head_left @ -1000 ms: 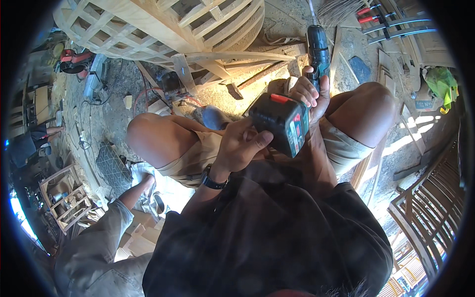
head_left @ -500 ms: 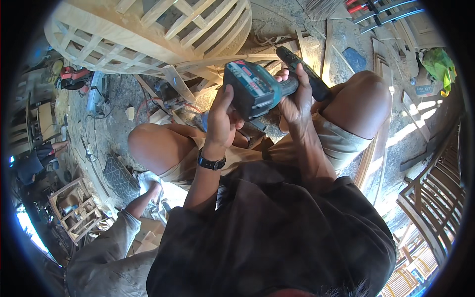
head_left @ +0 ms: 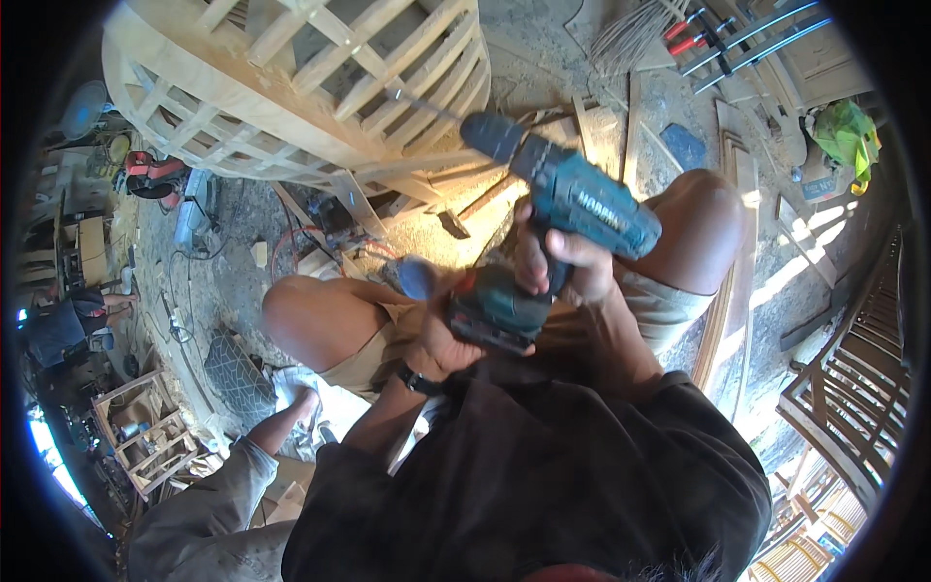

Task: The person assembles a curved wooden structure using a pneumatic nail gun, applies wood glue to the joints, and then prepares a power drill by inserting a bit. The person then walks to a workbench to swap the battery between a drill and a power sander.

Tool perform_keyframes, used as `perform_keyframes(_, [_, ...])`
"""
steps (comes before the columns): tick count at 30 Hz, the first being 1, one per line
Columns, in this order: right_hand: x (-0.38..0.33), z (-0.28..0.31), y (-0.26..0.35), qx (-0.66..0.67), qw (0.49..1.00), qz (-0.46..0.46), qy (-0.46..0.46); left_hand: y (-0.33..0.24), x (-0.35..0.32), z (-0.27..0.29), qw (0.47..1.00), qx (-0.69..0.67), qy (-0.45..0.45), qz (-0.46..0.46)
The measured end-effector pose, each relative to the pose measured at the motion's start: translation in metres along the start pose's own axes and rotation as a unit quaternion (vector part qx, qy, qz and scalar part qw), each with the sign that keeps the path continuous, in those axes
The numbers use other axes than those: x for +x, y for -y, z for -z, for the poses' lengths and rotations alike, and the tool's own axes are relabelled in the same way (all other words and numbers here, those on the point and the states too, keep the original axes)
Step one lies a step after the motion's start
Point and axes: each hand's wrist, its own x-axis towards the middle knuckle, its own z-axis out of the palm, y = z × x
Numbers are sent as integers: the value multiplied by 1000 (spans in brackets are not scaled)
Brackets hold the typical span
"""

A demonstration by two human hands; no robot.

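Note:
A teal and black cordless drill (head_left: 601, 206) is held over my lap, its chuck and long thin bit (head_left: 424, 105) pointing up and left. My right hand (head_left: 574, 264) is wrapped round the drill's handle. At the bottom of the handle, my left hand (head_left: 442, 338) grips the battery (head_left: 499, 308); some of its fingers are hidden beneath. The bit overlaps a curved wooden lattice frame (head_left: 281, 112) in the picture; whether they touch, I cannot tell.
A hammer (head_left: 453, 225) lies among wood scraps beyond my lap. Blue bar clamps (head_left: 752, 44) are at the far right, and a slatted wooden piece (head_left: 849, 373) stands at the right. Another person's leg (head_left: 276, 427) reaches in at the lower left, near a red power tool (head_left: 155, 177).
The drill has swung round from battery-end-up to chuck pointing far left, its body now in full view. Both my hands have come lower, nearer my body, still on it.

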Motion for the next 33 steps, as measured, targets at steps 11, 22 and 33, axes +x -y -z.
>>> perform_keyframes(11, [-48, -47, 0, -193, 973, -110, 56, 59, -51, 62, 996, 25, -26, -82])
perform_keyframes(22, [-35, -83, 18, -218, 965, -141, 31, 31, -52, 52, 976, 48, -61, -202])
perform_keyframes(33, [-43, -113, 15, -295, 915, -247, 120, 16, -54, 48, 961, 47, -53, -266])
